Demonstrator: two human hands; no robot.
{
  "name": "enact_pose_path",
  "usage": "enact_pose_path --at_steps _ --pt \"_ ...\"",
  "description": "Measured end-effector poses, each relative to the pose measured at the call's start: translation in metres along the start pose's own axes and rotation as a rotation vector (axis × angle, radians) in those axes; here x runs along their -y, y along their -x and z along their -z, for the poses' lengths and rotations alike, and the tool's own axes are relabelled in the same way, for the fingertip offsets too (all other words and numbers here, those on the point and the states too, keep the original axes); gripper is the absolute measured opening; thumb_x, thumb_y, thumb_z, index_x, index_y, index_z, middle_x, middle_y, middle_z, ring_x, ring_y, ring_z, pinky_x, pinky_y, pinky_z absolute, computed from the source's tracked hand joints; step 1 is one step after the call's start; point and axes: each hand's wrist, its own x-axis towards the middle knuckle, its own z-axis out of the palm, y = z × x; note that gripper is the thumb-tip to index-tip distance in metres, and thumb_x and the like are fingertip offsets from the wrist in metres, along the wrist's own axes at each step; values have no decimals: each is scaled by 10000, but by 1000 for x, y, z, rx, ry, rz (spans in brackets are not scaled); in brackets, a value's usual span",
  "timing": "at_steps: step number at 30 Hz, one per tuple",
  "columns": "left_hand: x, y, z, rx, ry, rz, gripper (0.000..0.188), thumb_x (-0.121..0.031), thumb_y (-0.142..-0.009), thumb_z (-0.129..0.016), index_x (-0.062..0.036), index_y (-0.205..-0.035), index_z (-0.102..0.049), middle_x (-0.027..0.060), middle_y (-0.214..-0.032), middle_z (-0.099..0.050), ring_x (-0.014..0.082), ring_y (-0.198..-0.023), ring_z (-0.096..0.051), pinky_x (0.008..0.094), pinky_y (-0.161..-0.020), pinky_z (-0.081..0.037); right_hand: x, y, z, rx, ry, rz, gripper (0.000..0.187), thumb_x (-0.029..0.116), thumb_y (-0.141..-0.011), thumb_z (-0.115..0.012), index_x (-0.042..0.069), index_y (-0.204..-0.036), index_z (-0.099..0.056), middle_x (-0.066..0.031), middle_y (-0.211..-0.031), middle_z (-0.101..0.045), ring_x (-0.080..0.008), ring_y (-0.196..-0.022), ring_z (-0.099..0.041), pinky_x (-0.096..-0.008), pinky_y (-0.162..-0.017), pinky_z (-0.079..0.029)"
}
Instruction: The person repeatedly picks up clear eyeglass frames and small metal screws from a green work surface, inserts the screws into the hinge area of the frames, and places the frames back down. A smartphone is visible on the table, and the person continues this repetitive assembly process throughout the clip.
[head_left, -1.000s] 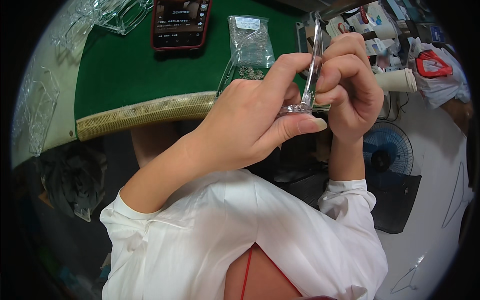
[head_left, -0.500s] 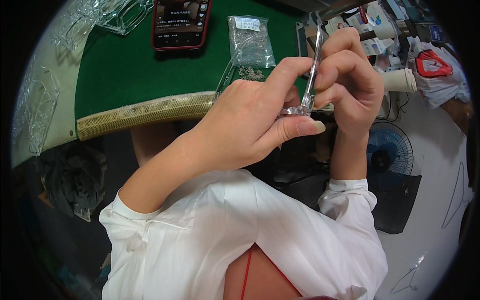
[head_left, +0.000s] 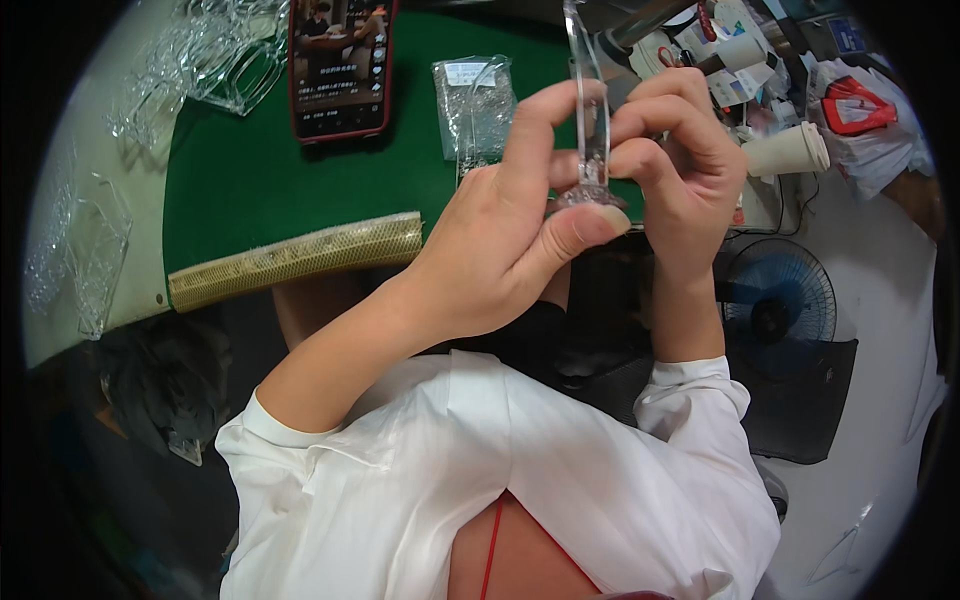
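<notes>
Both hands are raised over the near edge of the green work surface, holding a clear plastic eyeglasses frame (head_left: 592, 120). My left hand (head_left: 490, 235) is closed on its front, thumb underneath and index finger bent over the top. One temple stands upright between the hands; the other shows behind my left hand. My right hand (head_left: 685, 165) has its fingers curled, with the index finger and thumb at the upright temple near its hinge end. What sits right at the hinge is too small to make out. Beyond my left hand lies a clear bag (head_left: 475, 110) of small greyish pieces.
A red-cased phone (head_left: 342, 75) stands on the green mat (head_left: 235, 185). Several clear frames (head_left: 225, 60) are heaped at the far left. A gold mesh strip (head_left: 300, 260) lines the near edge. A white cup (head_left: 790, 150) and a fan (head_left: 780, 290) are at the right.
Both hands and the glasses have shifted slightly left in view. The upright temple has turned, showing its broader side. The picture on the phone has changed, and the view has shifted a little.
</notes>
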Motion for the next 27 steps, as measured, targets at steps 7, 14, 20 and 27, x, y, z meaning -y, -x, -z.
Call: enact_pose_path --at_steps 7,14,20,27 --pt "12 -48 -17 -103 -218 -176 616 -315 -947 -531 9 -1377 -230 184 -973 -654 315 -876 -652 341 -774 -500 -11 9 11 -69 -472 -276 175 133 -851 -671 1 -964 -691 -4 -873 -574 -86 -791 -523 -200 -645 -436" --pt "18 -98 -37 55 -1015 -243 140 -175 -890 -578 -43 -927 -603 143 -714 -619 335 -681 -608 428 -580 -463 -40 -1 81 -139 -330 -307 191 159 -884 -635 -14 -947 -684 -25 -881 -635 -108 -860 -578 -248 -814 -425" --pt "35 -134 -65 -6 -1045 -317 194 -194 -888 -575 -40 -784 -521 151 -577 -568 359 -538 -576 444 -488 -440 -59 -8 112 -305 -230 -386 193 186 -868 -658 7 -940 -660 -17 -873 -641 -94 -853 -567 -251 -827 -420" --pt "46 -160 -79 -41 -1077 -317 254 -216 -897 -561 -27 -732 -521 168 -557 -564 369 -538 -582 451 -503 -456 -83 -14 126 -408 -228 -368 177 175 -868 -651 36 -975 -628 -7 -890 -627 -100 -880 -557 -249 -836 -408"
